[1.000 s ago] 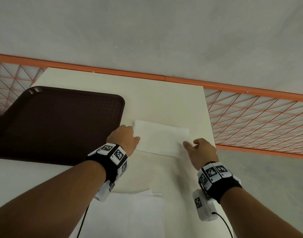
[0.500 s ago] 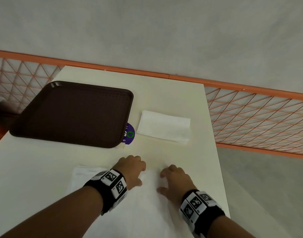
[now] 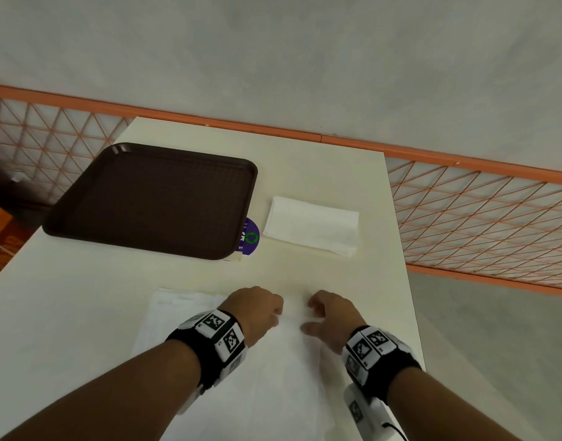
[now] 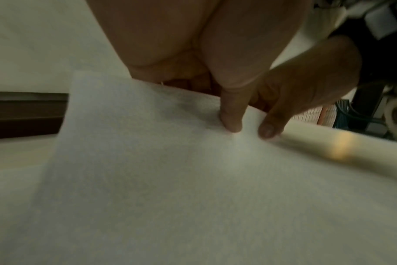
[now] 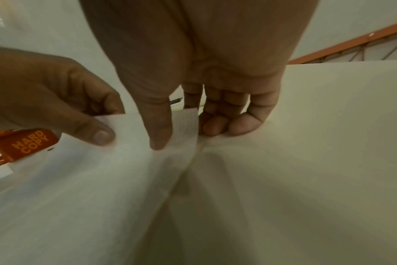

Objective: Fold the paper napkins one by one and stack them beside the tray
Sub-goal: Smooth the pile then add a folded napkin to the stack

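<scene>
Near the table's front, both hands (image 3: 292,313) pinch napkin (image 3: 273,377) edge (lifted).

I've pulled both hands back from the folded napkin (image 3: 311,225) beside the tray. My left hand (image 3: 257,308) and right hand (image 3: 332,316) now pinch the far edge of the unfolded napkin (image 3: 267,377).

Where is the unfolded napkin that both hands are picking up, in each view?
Head: unfolded napkin bottom centre, under both hands.
Left wrist: unfolded napkin fills the lower frame.
Right wrist: unfolded napkin lower left, edge lifted.
Shared landmark: left hand, its thumb pinching the edge.
</scene>
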The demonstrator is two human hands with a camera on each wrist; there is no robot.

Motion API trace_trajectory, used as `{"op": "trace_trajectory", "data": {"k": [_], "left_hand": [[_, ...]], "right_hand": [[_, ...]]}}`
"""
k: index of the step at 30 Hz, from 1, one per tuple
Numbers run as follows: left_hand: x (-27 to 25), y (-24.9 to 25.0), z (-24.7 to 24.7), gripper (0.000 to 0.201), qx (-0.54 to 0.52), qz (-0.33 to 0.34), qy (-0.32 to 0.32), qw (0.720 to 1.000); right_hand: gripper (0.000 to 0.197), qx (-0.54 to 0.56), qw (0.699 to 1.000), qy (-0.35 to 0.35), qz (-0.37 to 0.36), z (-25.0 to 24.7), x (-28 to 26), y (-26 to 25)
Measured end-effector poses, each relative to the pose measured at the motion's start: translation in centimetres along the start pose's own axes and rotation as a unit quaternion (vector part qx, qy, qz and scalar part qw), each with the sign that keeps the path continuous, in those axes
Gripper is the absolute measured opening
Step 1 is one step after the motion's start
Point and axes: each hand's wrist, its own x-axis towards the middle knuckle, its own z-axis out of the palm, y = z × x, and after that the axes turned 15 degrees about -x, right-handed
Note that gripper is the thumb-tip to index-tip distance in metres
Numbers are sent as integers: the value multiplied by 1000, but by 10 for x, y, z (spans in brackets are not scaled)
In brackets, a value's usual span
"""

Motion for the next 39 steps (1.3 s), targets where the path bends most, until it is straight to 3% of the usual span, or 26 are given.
{"op": "trace_trajectory", "data": {"k": [3,8,11,14,16,19,23,25,27,29,32,34,36,39], "left_hand": [[-8,0,-9,15,-142,5,44,989],[-6,-21,-11,18,-329,-63,136,932],[-12,-31,2,5,-352,-103,119,923],[-23,-37,12,8,-367,-120,59,920],[-25,-41,15,11,-450,-152,41,879],[-27,-41,14,22,-597,-208,48,773],[-33,-39,4,24,-702,-245,64,666],[-32,-39,-1,31,-727,-256,52,635],[-30,-39,-5,40,-709,-269,41,651],[-26,-38,0,37,-660,-261,45,703],[-20,-40,14,24,-456,-184,92,866],[-21,-37,19,28,-301,-139,119,936],[-23,-30,21,36,-170,-88,136,972],[-29,-18,31,42,-11,37,198,979]], "right_hand": [[50,53,999,3,8,-1,-6,6],[13,86,996,4,-28,-11,-17,15],[2,34,998,30,-44,-22,-13,14],[14,-16,996,62,-58,-36,-6,4],[16,-28,994,76,-75,-45,-7,-5],[19,-73,986,89,-119,-46,-19,-15],[25,-133,975,76,-162,-25,-39,-14],[29,-155,972,53,-170,-10,-43,-8],[31,-177,966,40,-185,5,-46,-5],[29,-195,959,36,-203,14,-51,-4],[36,-242,945,-4,-221,19,-60,-4],[54,-258,942,-28,-214,17,-64,-3],[59,-247,947,-7,-205,14,-64,-3],[54,-235,953,55,-182,14,-58,-5]]}}
